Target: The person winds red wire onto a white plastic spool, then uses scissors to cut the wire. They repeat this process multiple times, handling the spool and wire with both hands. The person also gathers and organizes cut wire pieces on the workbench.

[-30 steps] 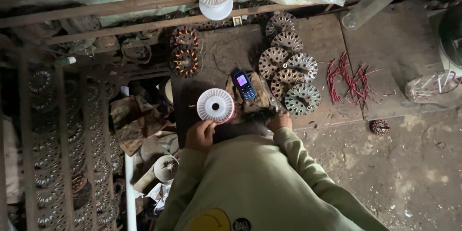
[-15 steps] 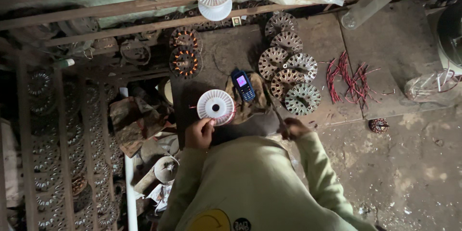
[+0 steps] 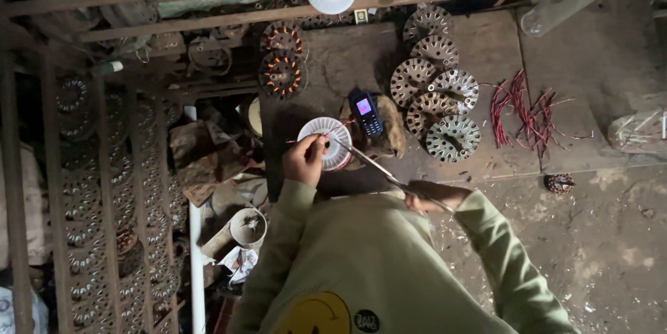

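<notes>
Five metal discs: a group of five slotted metal discs (image 3: 434, 101) lay bare on the dark board (image 3: 347, 63), to the right of the phone; as far as I could see, none of them had wire on it.
Wound discs: two discs with orange wire (image 3: 283, 59) lay at the far left part of the board, well apart from your hands; I judged these two as finished.
White disc: the white disc (image 3: 326, 143) was at the near edge of the board, just left of the phone (image 3: 366, 113), and it was the piece in work.
Your left hand: your left hand (image 3: 306, 160) was on the white disc, with the fingers pressed together on its near rim.
Your right hand: your right hand (image 3: 427, 196) was closed around the end of a thin metal tool (image 3: 372, 164); its tip reached to the white disc.
Red wires: a loose bundle of red wires (image 3: 521, 108) lay far to the right, untouched.
Progress: I judged that only a small part was done, because one disc was in hand and five waited.
</notes>
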